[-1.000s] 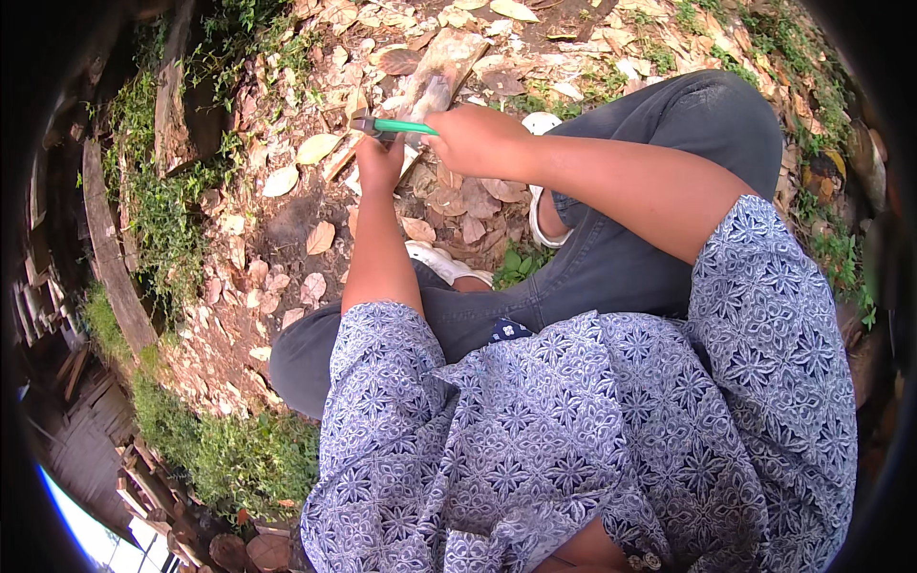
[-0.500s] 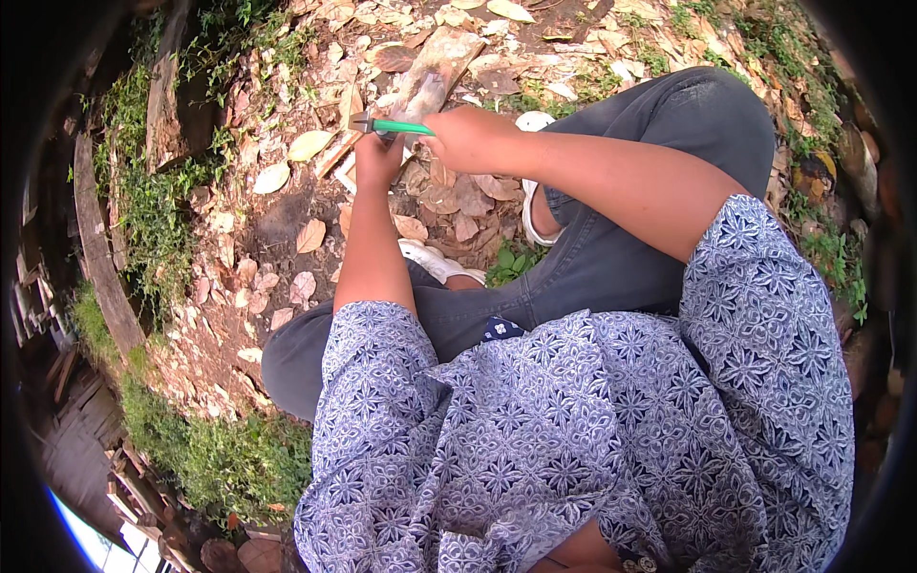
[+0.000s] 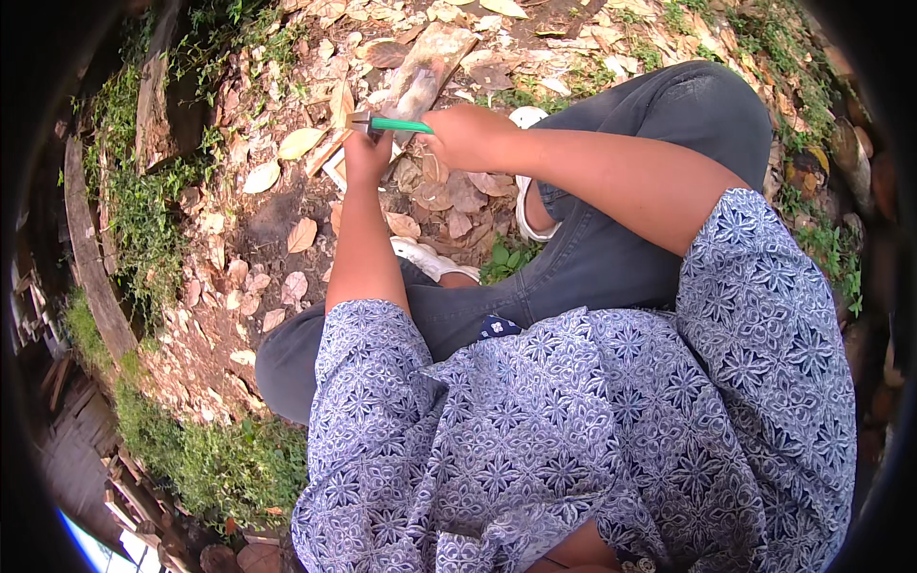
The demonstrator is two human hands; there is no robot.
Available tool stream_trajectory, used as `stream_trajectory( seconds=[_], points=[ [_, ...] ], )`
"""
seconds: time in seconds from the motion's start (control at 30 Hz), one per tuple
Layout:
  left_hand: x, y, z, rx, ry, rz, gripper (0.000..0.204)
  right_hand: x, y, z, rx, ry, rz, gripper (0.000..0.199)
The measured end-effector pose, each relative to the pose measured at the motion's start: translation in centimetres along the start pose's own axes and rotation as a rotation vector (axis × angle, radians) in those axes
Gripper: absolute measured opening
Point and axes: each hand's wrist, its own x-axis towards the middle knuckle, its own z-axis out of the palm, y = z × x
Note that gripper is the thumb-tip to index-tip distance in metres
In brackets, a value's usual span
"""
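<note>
Between the right hand (image 3: 466,139) and the left hand (image 3: 367,153), a green-handled tool (image 3: 401,125) lies crosswise above the ground, its metal head (image 3: 361,121) pointing left. The right hand is closed on the handle end (its fingers are mostly hidden). The left hand sits right at the metal head; how far it is open, or what it grips, I cannot tell. Just past them lies a wooden plank (image 3: 435,59) among dry leaves (image 3: 302,235); nearer are white shoes (image 3: 425,258) and dark trousers (image 3: 611,215).
</note>
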Motion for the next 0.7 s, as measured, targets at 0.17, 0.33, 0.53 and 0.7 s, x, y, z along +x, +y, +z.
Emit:
stream_trajectory(
  seconds=[0.17,0.33,0.53,0.7],
  points=[
    [-0.2,2.1,0.1,0.068,-0.051,-0.099,0.021,-0.8,-3.3,-1.4,0.161,0.280,-0.099,0.030],
    [-0.6,-2.8,-0.8,-0.070,0.029,0.013,0.025,0.4,-2.6,-0.7,0.059,0.077,-0.041,0.028],
    [-0.2,-3.4,0.8,-0.258,0.002,0.075,0.020,-0.3,-1.0,-0.8,-0.015,0.074,0.001,0.028],
    [0.6,-4.2,0.4,-0.169,0.014,0.046,0.014,-0.3,-1.5,-0.2,0.084,0.181,-0.055,0.029]
  ],
)
